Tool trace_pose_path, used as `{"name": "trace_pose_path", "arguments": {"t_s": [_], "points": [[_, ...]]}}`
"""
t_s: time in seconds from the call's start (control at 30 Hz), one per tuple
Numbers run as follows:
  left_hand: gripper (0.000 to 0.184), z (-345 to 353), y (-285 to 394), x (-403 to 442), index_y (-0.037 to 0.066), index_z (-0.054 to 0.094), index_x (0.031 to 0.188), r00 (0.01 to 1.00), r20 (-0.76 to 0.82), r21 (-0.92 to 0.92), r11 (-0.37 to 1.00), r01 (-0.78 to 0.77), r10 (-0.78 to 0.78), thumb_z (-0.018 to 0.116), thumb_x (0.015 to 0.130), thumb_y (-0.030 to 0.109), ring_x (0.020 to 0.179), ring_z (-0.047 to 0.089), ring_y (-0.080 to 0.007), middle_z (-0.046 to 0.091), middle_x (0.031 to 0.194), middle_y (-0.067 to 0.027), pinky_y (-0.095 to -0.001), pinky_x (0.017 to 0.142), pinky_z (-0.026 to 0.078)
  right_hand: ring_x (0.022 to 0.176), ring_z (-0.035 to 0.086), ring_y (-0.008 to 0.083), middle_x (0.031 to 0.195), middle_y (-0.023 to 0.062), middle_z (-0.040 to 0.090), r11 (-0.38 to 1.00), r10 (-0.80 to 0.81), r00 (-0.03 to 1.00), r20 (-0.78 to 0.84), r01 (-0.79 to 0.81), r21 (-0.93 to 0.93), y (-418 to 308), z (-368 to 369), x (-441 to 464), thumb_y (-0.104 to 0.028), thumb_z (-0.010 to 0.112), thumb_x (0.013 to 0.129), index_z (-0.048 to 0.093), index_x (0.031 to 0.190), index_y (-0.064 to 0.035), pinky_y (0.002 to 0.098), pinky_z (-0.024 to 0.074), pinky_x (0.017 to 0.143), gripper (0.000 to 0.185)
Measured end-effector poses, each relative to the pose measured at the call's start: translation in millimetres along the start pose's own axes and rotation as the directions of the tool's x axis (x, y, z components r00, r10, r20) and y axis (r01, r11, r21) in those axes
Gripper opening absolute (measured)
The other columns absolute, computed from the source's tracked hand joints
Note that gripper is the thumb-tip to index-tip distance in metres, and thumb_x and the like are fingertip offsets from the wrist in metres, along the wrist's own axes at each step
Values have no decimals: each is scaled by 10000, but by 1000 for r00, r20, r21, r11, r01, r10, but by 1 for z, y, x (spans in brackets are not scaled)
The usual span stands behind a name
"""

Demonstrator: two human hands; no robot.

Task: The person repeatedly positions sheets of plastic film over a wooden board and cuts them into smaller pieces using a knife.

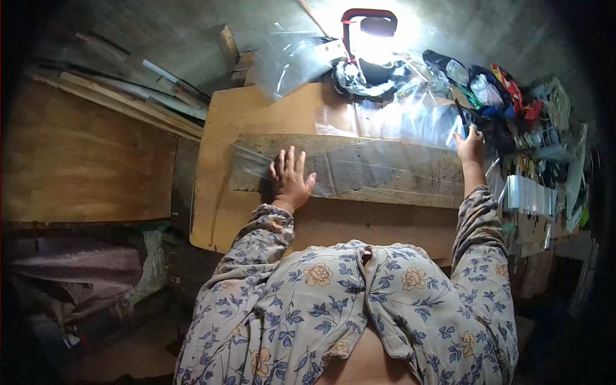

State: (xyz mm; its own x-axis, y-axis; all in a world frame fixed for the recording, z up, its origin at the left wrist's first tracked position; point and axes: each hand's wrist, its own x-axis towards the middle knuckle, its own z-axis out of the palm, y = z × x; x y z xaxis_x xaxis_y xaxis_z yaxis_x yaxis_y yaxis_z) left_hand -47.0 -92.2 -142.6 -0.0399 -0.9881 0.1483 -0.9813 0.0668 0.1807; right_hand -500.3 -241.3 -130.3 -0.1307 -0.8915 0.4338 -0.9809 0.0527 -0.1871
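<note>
My left hand (292, 178) lies flat, fingers spread, on a clear plastic sheet (346, 168) over a long, worn wooden board (410, 179). The board rests lengthwise across a light wooden table (224, 122). Near the board's far right end, my right hand (471, 146) is closed around a narrow dark tool with a blue part (461, 115), its tip pointing away from me. Its exact kind is hard to make out. More clear plastic sheeting (410, 122) lies just beyond the board.
A bright lamp with a red and black handle (346, 32) glares at the back. Bags (484, 90) and a rack of tools (536, 138) crowd the right side. Wooden strips (122, 96) and a brown panel (90, 154) stand left. A clear plastic bag (285, 64) sits at the back.
</note>
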Motion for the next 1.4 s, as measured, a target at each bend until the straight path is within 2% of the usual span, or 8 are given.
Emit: {"name": "trace_pose_path", "arguments": {"t_s": [0.37,0.47,0.57,0.7,0.87,1.03,1.3,1.4], "points": [[301,-20,-16,-41,65,511,1056,881,-470,-219,974,-61,-50,546,771,154,989,505,-290,527,1073,-128,-365,858,387,853,557,336,980,147,525,815,-498,742,449,224,534,-219,-11,-108,-276,642,734,582,919,-68,411,455,743,284],[498,-34,-35,-54,18,508,1027,708,126,-871,265,414,-695,438,840,473,762,596,-223,603,900,-113,-274,638,462,786,567,316,863,146,552,689,-613,743,269,336,642,-213,-26,-92,-77,568,755,578,845,-21,372,463,677,106],[758,-66,-54,-54,-7,507,1030,653,740,-636,-484,601,-162,266,792,672,816,597,-262,600,964,-141,-285,655,469,697,551,231,825,118,601,435,-542,839,40,239,868,-212,-76,-75,24,533,728,527,735,-7,293,442,631,32],[850,-78,-66,-23,-31,519,1016,781,596,-629,-714,308,-188,253,746,730,880,587,-300,597,994,-150,-340,693,479,802,567,261,870,91,626,381,-608,765,-212,516,767,-185,-157,-49,77,522,682,521,715,-58,346,442,710,139],[459,-41,-95,37,17,534,1005,781,564,-627,-754,196,-267,374,861,423,944,564,-293,601,1002,-115,-372,744,480,861,570,234,907,87,628,340,-580,792,-192,449,826,-138,-191,-55,24,601,676,492,650,-71,337,437,756,148],[318,-72,-55,48,49,426,1179,880,381,-707,-703,81,-282,325,893,145,1124,456,-312,447,1247,-120,-414,864,450,853,565,175,981,117,613,259,-468,769,436,-352,899,-74,-180,-64,-25,602,695,565,700,-58,307,431,747,50],[502,-162,-21,28,18,353,1252,916,212,-761,-530,374,341,416,768,136,1163,377,-422,335,1303,-235,-474,938,352,884,541,125,1091,59,578,380,-538,817,208,15,925,-151,-132,-54,-164,594,805,591,974,-47,266,429,793,206],[578,-178,-18,28,-3,320,1287,845,233,-797,-404,450,481,431,759,202,1163,377,-422,327,1307,-257,-457,940,346,840,530,98,1038,44,594,303,-498,730,468,-359,883,-229,-145,-56,-139,593,814,580,991,-63,248,437,731,193]]}}
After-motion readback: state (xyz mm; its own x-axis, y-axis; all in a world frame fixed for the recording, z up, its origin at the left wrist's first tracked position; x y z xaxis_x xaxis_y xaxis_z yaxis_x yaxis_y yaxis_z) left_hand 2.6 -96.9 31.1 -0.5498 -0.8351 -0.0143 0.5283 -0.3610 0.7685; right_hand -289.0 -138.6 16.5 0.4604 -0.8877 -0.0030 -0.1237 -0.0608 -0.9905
